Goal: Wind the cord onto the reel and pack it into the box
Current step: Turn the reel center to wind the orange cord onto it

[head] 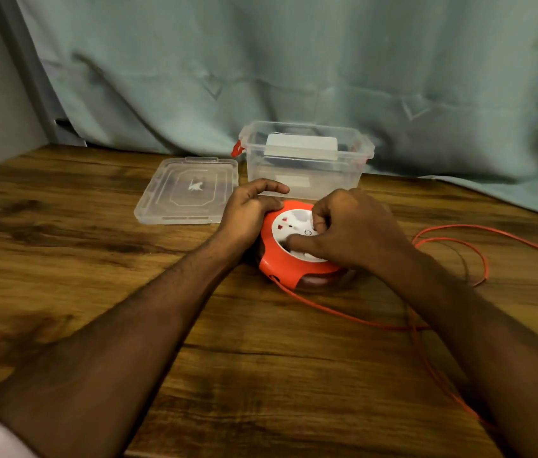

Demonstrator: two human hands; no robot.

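At your ten o'clock the clear lid (188,191) lies flat on the wooden table (62,259), just left of the clear box (307,160), which stands open at twelve o'clock against the green curtain (294,61), with red latches at its ends and something white inside. Your left hand (247,209) rests on the nine o'clock edge of the orange reel (290,259), fingers loosely curled and slightly apart, braced against its rim. The reel lies flat just in front of the box. Your right hand (350,226) covers its white centre, thumb and fingertips pressed down on the face. The orange cord (343,314) leaves the reel at six o'clock and trails in loose loops towards your three and five o'clock.
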